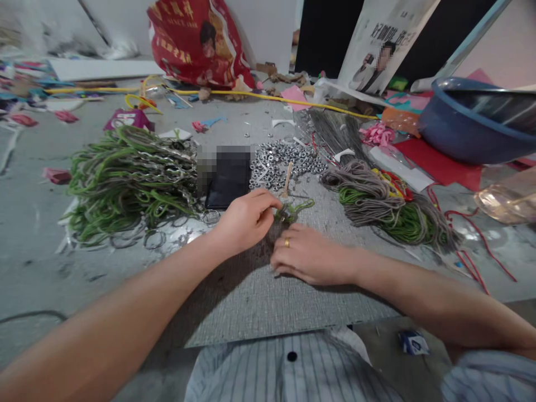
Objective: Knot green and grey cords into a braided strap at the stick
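Observation:
My left hand [245,219] is closed, its fingertips pinching one end of a small green and grey cord piece [293,210] on the grey mat [251,301]. My right hand [307,257], with a gold ring on one finger, lies knuckles-up just below the cord, fingers curled on the same piece. A wooden stick [287,177] points up from the cord toward a heap of small metal nuts [285,159]. A dark phone [229,176] lies just beyond my left hand.
A big pile of green cords with metal rings [125,181] fills the left side. A bundle of grey and green cords [385,206] lies to the right. A blue basin [477,120] stands at the far right, a red bag [196,42] at the back.

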A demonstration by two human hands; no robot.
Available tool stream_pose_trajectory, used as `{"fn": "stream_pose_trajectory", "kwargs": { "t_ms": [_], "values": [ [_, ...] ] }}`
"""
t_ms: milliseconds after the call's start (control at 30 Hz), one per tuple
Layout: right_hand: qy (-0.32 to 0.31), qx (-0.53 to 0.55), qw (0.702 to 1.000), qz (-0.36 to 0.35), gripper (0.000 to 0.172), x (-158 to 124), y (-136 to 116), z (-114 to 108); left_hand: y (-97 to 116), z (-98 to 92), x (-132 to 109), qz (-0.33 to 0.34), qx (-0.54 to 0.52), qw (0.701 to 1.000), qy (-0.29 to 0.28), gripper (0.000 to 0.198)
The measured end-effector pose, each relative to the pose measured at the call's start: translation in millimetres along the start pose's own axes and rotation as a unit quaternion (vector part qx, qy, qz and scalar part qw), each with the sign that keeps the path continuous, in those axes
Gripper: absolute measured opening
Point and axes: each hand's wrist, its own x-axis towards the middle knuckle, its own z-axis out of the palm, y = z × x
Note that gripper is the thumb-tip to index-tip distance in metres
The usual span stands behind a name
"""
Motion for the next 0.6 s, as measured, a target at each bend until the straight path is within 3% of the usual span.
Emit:
{"fn": "stream_pose_trajectory", "kwargs": {
  "t_ms": [100, 167, 233, 367, 600],
  "values": [
    [0.16, 0.129, 0.976, 0.072, 0.014, -0.6, 9.4, -0.8, 6.8, -2.6, 0.7, -0.067, -0.125, 0.99, -0.012, 0.023],
    [0.257, 0.208, 0.935, 0.131, 0.011, -1.2, 16.2, -0.3, 11.5, -3.2, 0.9, -0.131, -0.231, 0.963, -0.043, 0.023],
    [0.311, 0.273, 0.893, 0.177, 0.009, -1.0, 21.9, 1.2, 15.1, -3.0, 1.3, -0.175, -0.336, 0.923, -0.066, 0.025],
    [0.332, 0.364, 0.844, 0.212, 0.011, 1.8, 26.7, 4.4, 18.7, -2.5, 3.4, -0.212, -0.435, 0.87, -0.093, 0.032],
    [0.327, 0.351, 0.843, 0.243, 0.014, 3.0, 30.1, 7.2, 17.6, 0.0, 6.9, -0.222, -0.41, 0.88, -0.095, 0.034]
  ]
}}
